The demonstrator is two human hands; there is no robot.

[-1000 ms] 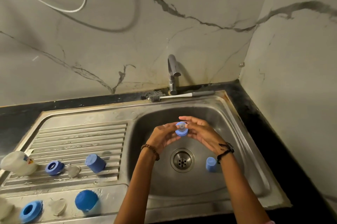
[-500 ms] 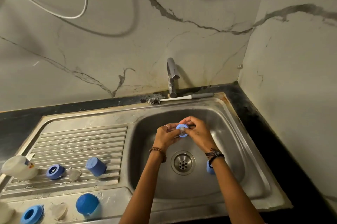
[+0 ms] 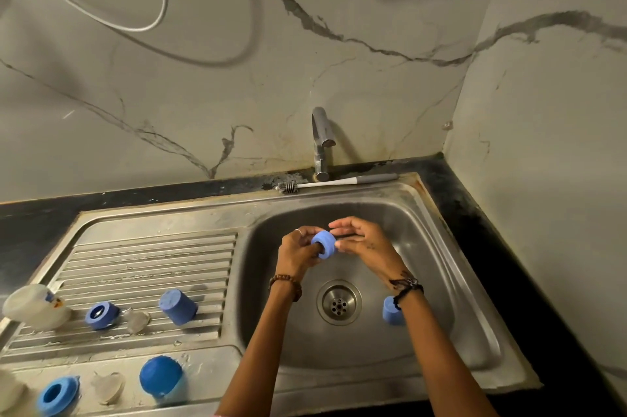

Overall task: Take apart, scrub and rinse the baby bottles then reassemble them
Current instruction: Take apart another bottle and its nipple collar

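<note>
In the head view, a blue bottle collar (image 3: 324, 244) is held above the sink basin (image 3: 437, 267), over the space behind the drain (image 3: 339, 302). It is turned on its side, so that its short axis runs roughly left to right and its open end faces the left hand (image 3: 296, 252). The collar is gripped by the left hand with curled fingers, a fingertip being pushed into the opening, while its other end is pinched by the right hand (image 3: 364, 244). A blue cap (image 3: 392, 311) is seen upright on the basin floor, right of the drain and partly hidden by the right wrist. A bottle brush (image 3: 325, 183) is laid along the back rim, its bristles pointing left, beside the tap (image 3: 321, 141). Further blue parts are spread on the draining board (image 3: 146, 267).
</note>
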